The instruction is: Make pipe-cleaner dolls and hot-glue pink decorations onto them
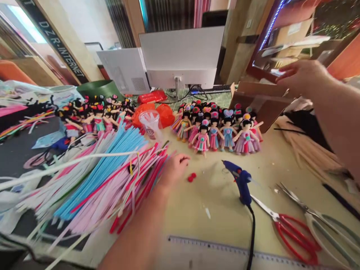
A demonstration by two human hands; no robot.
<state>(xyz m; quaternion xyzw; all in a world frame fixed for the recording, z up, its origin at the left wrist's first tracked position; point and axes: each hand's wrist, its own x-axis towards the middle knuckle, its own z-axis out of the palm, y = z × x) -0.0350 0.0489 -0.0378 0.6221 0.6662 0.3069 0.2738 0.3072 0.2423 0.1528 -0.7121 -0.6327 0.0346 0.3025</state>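
Observation:
My left hand point(174, 168) is over the table beside the bundle of fuzzy pipe cleaners point(109, 168). Its fingers are curled in, and whatever they may hold is hidden. Two small red pompoms point(191, 177) lie just to its right. Higher up at the right, my right hand point(305, 77) reaches above an open cardboard box point(258, 95). Its fingers stretch out to the left, slightly blurred, with nothing visible in them. Between the hands stands a blue hot glue gun point(240, 180) with its nozzle pointing left.
Pipe cleaner dolls point(213, 131) stand grouped at the back, with more dolls point(98, 116) at the left. A clear plastic cup point(150, 123) leans by an orange bag point(165, 115). Red-handled scissors point(295, 232), grey-handled scissors point(317, 217) and a ruler point(219, 247) lie in front. Behind is a monitor point(182, 52).

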